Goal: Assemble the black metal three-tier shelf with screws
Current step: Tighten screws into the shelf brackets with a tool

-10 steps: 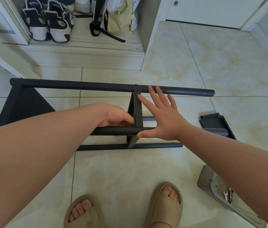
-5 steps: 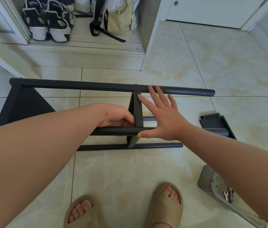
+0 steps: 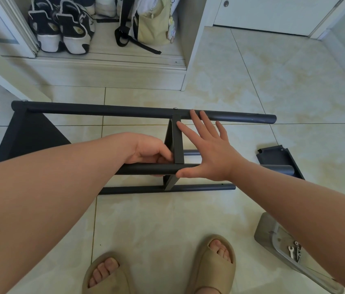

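The black shelf (image 3: 125, 111) lay on its side on the floor (image 3: 167, 219), with its long axis running from left to right across the view, so its poles were horizontal in front of the person. The middle tier (image 3: 177, 143) stood on edge between the far pole (image 3: 231, 117) and the near pole (image 3: 146, 169), crossing them at a right angle.

The left hand (image 3: 150, 152) was on the left side of this tier, and its fingers (image 3: 163, 159) were curled round the near pole exactly at the joint. Whether they also pinched a screw there was hidden by the pole. The right hand (image 3: 209, 153) was on the other side, flat against the tier, with the fingers (image 3: 194, 118) spread and straight, their tips reaching the far pole, and the thumb lying on the near pole.

So the joint was between the two hands, and the left hand was the nearer one to it. I judge that the coming move is fastening this joint, with the right hand bracing the tier from the right.

A loose tier (image 3: 273, 155) waited on the floor to the right, near the free pole ends. Small wrenches (image 3: 291, 250) lay in a grey tray (image 3: 267, 230) under the right forearm, nearer to the right hand.
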A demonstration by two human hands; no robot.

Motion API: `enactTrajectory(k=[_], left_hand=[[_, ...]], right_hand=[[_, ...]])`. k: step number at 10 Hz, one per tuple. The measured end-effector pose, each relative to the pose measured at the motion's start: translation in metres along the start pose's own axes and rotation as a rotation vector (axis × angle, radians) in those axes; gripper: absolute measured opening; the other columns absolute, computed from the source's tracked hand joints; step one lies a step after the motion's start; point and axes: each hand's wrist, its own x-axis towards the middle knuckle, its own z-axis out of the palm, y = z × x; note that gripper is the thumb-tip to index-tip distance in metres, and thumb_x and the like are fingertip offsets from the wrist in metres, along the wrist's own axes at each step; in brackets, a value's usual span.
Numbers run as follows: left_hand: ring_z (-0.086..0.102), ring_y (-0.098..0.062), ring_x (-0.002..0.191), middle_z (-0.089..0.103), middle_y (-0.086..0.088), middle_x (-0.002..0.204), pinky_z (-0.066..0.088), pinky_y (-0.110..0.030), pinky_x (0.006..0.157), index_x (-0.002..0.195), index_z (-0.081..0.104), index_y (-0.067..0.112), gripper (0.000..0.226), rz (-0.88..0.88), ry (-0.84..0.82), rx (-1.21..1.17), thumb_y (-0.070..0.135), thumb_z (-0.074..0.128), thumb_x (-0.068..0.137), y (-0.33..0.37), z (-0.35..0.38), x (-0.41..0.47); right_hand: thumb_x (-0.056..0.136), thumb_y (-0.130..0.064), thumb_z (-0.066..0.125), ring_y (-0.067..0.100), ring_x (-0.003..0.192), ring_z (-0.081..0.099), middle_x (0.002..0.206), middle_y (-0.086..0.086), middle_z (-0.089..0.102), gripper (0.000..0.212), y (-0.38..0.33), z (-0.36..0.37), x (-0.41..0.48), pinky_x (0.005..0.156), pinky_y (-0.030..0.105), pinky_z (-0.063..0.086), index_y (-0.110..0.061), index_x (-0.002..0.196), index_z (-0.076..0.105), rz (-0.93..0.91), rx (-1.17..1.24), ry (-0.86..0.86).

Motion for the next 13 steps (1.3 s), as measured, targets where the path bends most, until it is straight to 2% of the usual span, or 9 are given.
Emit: enactTrajectory(k=[1, 2, 5, 6, 7, 9, 11, 12, 13], left_hand=[[0.06, -0.016, 0.07, 0.068, -0.005, 0.08, 0.05, -0.032, 0.082, 0.092, 0.073, 0.013, 0.018, -0.038, 0.018, 0.002, 0.022, 0.058, 0.096, 0.0002, 0.001, 0.0012], [0.058, -0.016, 0.067, 0.066, -0.005, 0.075, 0.05, -0.033, 0.08, 0.086, 0.073, 0.013, 0.016, -0.036, 0.052, 0.057, 0.021, 0.061, 0.094, 0.0, 0.0013, 0.0046], [0.061, -0.022, 0.097, 0.069, -0.01, 0.103, 0.044, -0.04, 0.106, 0.099, 0.073, 0.008, 0.019, 0.017, -0.01, -0.036, 0.007, 0.055, 0.094, -0.0028, -0.0022, 0.0026], [0.063, -0.021, 0.092, 0.07, -0.009, 0.099, 0.049, -0.039, 0.101, 0.105, 0.071, 0.01, 0.019, -0.021, 0.014, -0.05, 0.016, 0.055, 0.098, -0.0024, -0.0008, 0.0047], [0.063, -0.019, 0.081, 0.069, -0.009, 0.092, 0.052, -0.036, 0.091, 0.104, 0.071, 0.01, 0.018, -0.047, 0.058, 0.026, 0.021, 0.06, 0.096, -0.002, -0.0008, 0.0079], [0.063, -0.016, 0.079, 0.071, -0.004, 0.082, 0.05, -0.036, 0.094, 0.098, 0.074, 0.011, 0.014, -0.005, 0.055, 0.061, 0.017, 0.062, 0.094, 0.0006, 0.0003, 0.0052], [0.063, -0.02, 0.087, 0.071, -0.007, 0.091, 0.046, -0.039, 0.1, 0.096, 0.074, 0.01, 0.018, 0.041, 0.005, 0.008, 0.009, 0.057, 0.094, -0.0029, -0.0021, 0.0046], [0.062, -0.02, 0.088, 0.07, -0.009, 0.094, 0.048, -0.038, 0.1, 0.103, 0.071, 0.008, 0.018, -0.007, -0.01, -0.045, 0.014, 0.056, 0.096, -0.0034, -0.0026, 0.0062], [0.061, -0.019, 0.078, 0.067, -0.009, 0.091, 0.052, -0.035, 0.088, 0.105, 0.07, 0.009, 0.019, -0.042, 0.01, -0.01, 0.021, 0.06, 0.096, -0.0032, -0.0033, 0.0083]], right_hand=[[0.063, -0.1, 0.032, 0.018, 0.15, -0.034, 0.166, -0.004, -0.03, 0.119, 0.0, -0.0003, -0.0001, 0.124, 0.053, -0.013, -0.044, 0.159, -0.011, 0.0, 0.0, -0.001], [0.063, -0.1, 0.032, 0.018, 0.151, -0.033, 0.166, -0.004, -0.03, 0.119, 0.0001, -0.0002, 0.0003, 0.124, 0.053, -0.013, -0.044, 0.159, -0.01, -0.001, 0.0, 0.0], [0.064, -0.099, 0.034, 0.018, 0.151, -0.033, 0.166, -0.004, -0.029, 0.119, 0.0004, 0.0002, 0.0003, 0.124, 0.053, -0.013, -0.043, 0.16, -0.009, -0.002, -0.002, 0.008], [0.064, -0.099, 0.035, 0.018, 0.151, -0.032, 0.166, -0.004, -0.029, 0.119, 0.0002, 0.0003, 0.0, 0.124, 0.053, -0.012, -0.043, 0.16, -0.009, -0.005, 0.003, 0.012], [0.065, -0.099, 0.035, 0.019, 0.151, -0.032, 0.166, -0.004, -0.029, 0.119, 0.0007, 0.0006, 0.0001, 0.124, 0.053, -0.012, -0.043, 0.16, -0.009, -0.005, -0.002, 0.013], [0.064, -0.099, 0.034, 0.018, 0.151, -0.032, 0.166, -0.004, -0.029, 0.118, 0.0004, 0.0005, 0.0004, 0.123, 0.052, -0.014, -0.044, 0.16, -0.009, -0.002, -0.006, 0.011], [0.064, -0.1, 0.032, 0.019, 0.151, -0.032, 0.166, -0.004, -0.029, 0.119, 0.0002, 0.0016, 0.0008, 0.123, 0.053, -0.014, -0.044, 0.16, -0.01, -0.003, -0.023, 0.011], [0.065, -0.1, 0.031, 0.02, 0.151, -0.032, 0.167, -0.003, -0.028, 0.118, 0.001, 0.0016, 0.0009, 0.122, 0.054, -0.017, -0.043, 0.16, -0.01, -0.008, -0.041, 0.021], [0.063, -0.101, 0.027, 0.02, 0.151, -0.033, 0.166, -0.002, -0.029, 0.12, 0.0013, 0.002, 0.0016, 0.12, 0.054, -0.021, -0.042, 0.159, -0.012, -0.012, -0.054, 0.011]])
